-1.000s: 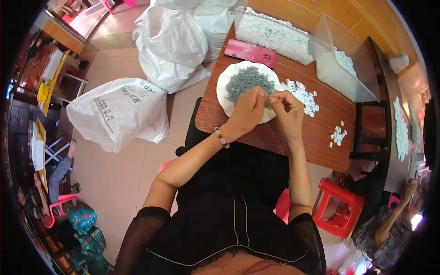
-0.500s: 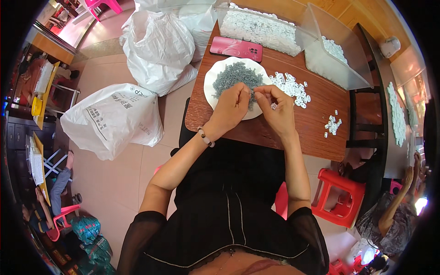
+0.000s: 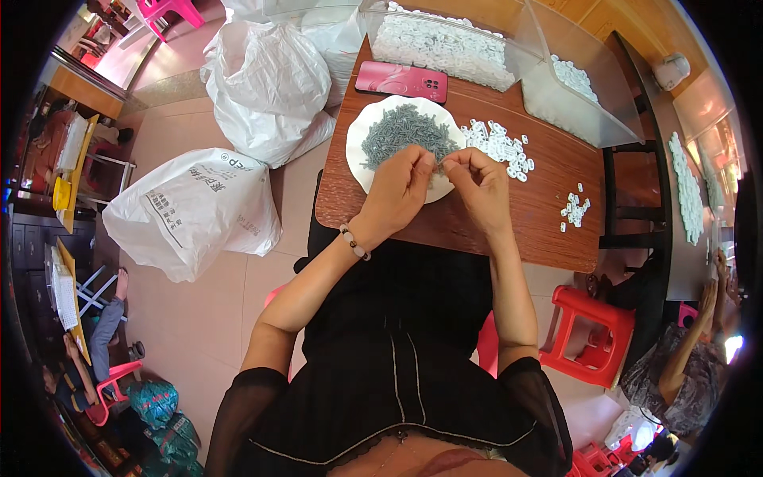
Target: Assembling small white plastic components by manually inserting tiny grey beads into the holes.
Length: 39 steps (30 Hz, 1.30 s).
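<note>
Your left hand point(image 3: 401, 187) and right hand point(image 3: 477, 183) meet fingertip to fingertip over the near edge of the white plate point(image 3: 359, 143). Both are pinched shut around something small between them. It is too small to make out, so you cannot tell from this view whether it is one of the grey pieces or a white one, nor which way its long axis runs.

Relation that matters: the heap of grey screw-like pieces point(image 3: 409, 135) lies just beyond your left fingertips, away from your body, touching distance. Your left hand is the nearer one to it.

The scatter of small white parts point(image 3: 501, 147) lies just beyond and to the outside of your right hand, on the bare wooden table point(image 3: 548, 207). Your right hand is nearer to that. A smaller cluster of white parts point(image 3: 574, 208) sits further out to your right, well apart from either grip.

Beyond the plate: a pink phone point(image 3: 401, 79), then a clear bin of white parts point(image 3: 445, 40).
</note>
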Tool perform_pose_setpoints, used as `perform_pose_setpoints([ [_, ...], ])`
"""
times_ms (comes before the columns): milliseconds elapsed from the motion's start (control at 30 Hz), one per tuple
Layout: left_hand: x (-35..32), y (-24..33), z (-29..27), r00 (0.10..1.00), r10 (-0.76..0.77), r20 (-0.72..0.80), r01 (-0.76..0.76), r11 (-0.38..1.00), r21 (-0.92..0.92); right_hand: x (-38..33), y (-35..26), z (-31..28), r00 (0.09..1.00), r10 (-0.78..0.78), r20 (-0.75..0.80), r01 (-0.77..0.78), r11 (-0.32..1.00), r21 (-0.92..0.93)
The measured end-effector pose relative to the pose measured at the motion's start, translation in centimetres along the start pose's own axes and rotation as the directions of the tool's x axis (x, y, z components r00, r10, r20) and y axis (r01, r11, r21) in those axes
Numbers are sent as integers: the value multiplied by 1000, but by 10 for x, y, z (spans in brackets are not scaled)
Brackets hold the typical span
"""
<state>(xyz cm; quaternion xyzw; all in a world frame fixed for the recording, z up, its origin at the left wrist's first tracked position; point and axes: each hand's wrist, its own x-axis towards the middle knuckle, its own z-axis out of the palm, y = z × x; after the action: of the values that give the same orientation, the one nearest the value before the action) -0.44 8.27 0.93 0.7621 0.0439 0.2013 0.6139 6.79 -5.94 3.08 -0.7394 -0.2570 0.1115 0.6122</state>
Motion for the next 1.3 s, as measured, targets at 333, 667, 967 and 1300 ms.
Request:
perform_pose_setpoints([
  [333,0,10,0,974,222,-37,-210,957,201,-2,6,0,996,86,30,-89,985,148],
  [667,-6,1,20,999,-16,-51,15,999,-29,-25,-4,-21,998,58,-32,-62,986,-157],
  [967,-28,17,22,990,-109,93,107,994,29,-43,20,-35,994,-107,-34,52,706,-706],
  [1300,-51,32,22,958,-186,217,181,982,43,-56,8,-44,998,47,-48,-64,862,-502],
])
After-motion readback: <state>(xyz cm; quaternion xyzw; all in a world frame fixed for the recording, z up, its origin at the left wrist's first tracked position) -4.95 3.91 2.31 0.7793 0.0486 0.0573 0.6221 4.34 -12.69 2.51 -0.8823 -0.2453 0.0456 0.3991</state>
